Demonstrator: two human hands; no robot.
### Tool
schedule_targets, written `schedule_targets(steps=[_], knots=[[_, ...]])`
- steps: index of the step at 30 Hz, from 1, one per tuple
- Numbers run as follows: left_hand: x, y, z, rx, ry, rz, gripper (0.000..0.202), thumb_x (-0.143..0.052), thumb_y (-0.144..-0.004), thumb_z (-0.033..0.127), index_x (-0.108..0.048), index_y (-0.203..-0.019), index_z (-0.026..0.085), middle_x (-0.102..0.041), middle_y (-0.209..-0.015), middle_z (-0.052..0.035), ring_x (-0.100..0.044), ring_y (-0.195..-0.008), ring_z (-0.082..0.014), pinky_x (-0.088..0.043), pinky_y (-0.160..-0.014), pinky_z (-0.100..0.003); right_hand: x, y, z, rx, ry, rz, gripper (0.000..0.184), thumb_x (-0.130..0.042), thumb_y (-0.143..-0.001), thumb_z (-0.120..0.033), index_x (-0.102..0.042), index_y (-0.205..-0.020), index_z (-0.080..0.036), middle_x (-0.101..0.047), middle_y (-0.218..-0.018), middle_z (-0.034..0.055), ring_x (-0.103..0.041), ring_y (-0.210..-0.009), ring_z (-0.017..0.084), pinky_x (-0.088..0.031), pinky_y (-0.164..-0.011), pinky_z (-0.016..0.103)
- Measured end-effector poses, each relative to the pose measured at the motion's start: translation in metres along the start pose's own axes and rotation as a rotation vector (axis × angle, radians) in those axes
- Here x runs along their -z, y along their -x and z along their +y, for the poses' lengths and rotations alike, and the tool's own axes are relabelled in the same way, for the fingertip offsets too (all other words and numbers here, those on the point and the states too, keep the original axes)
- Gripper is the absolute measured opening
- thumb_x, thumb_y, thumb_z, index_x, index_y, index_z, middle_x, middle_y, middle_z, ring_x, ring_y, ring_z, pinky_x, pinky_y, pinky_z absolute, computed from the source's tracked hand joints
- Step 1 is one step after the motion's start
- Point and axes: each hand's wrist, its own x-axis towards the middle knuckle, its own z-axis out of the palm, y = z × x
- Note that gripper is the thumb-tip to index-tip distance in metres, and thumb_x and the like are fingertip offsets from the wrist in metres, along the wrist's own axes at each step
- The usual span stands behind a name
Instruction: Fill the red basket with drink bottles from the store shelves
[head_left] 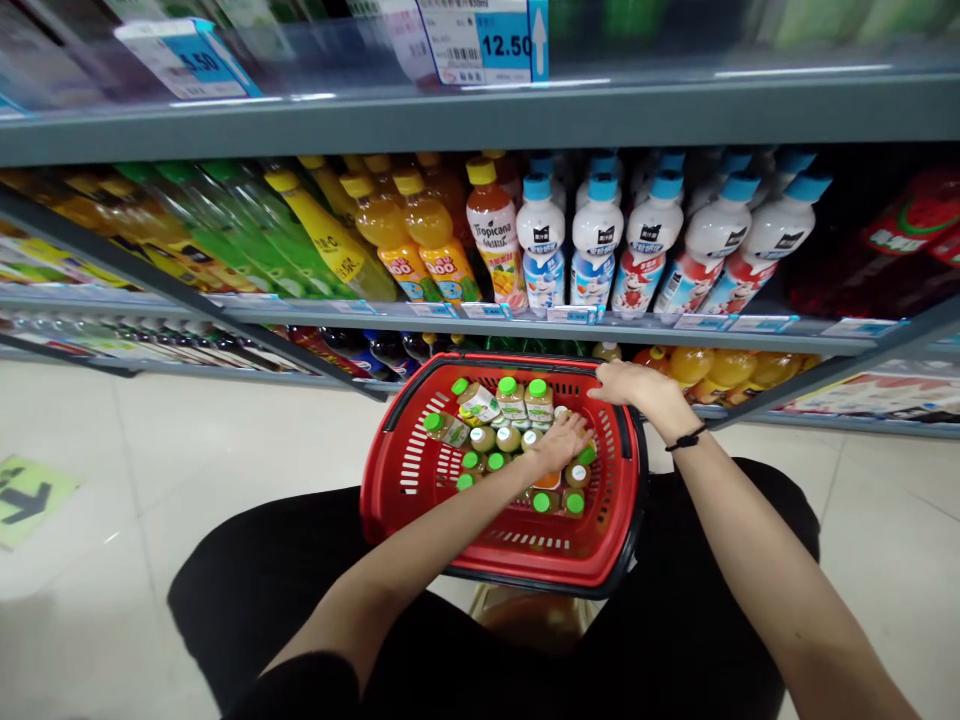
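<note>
Red plastic basket [420, 470] is seen at frame centre, propped on black-clad lap. Green-capped bottles [512, 400] are packed inside, some upright, some tilted. Left hand [564, 440] is laid palm-down on bottles in basket's right half; whether any bottle is clasped cannot be told. Right hand [628, 385] is rested on far rim, fingers stretched flat, nothing clasped. Black wristband [686, 438] is worn on right wrist. Grey shelf [675, 110] of drinks is ranged across upper frame.
</note>
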Motion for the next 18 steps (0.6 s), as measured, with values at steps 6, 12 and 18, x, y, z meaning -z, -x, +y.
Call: schedule_targets(steps=[6, 12, 18], knots=[[0.003, -0.021, -0.002, -0.115, 0.046, -0.041, 0.023, -0.059, -0.093, 0.006, -0.073, -0.106, 0.018, -0.073, -0.115, -0.0146, -0.065, -0.115, -0.0280, -0.049, -0.100, -0.041, 0.000, 0.002, 0.004, -0.006, -0.017, 0.019, 0.050, -0.067, -0.100, -0.044, -0.071, -0.137, -0.010, -0.070, -0.138, 0.0270, -0.073, -0.124, 0.033, -0.055, -0.102, 0.037], [0.036, -0.025, -0.044, -0.035, 0.153, -0.016, 0.044, -0.079, -0.084, 0.027, -0.067, -0.125, 0.018, -0.071, -0.128, -0.0132, -0.066, -0.122, -0.0294, -0.054, -0.096, -0.036, 0.002, 0.000, 0.009, -0.008, -0.047, 0.042, 0.051, -0.069, -0.099, -0.044, -0.071, -0.136, -0.009, -0.071, -0.137, 0.0269, -0.072, -0.126, 0.034, -0.055, -0.104, 0.036], [0.033, -0.023, -0.056, 0.173, 0.257, 0.030, 0.057, -0.079, -0.086, 0.041, -0.062, -0.137, 0.023, -0.074, -0.130, -0.0103, -0.075, -0.108, -0.0277, -0.057, -0.085, -0.032, 0.002, -0.001, 0.004, -0.003, -0.055, 0.034, 0.055, -0.070, -0.098, -0.046, -0.070, -0.137, -0.008, -0.069, -0.137, 0.0305, -0.072, -0.125, 0.038, -0.055, -0.105, 0.040]])
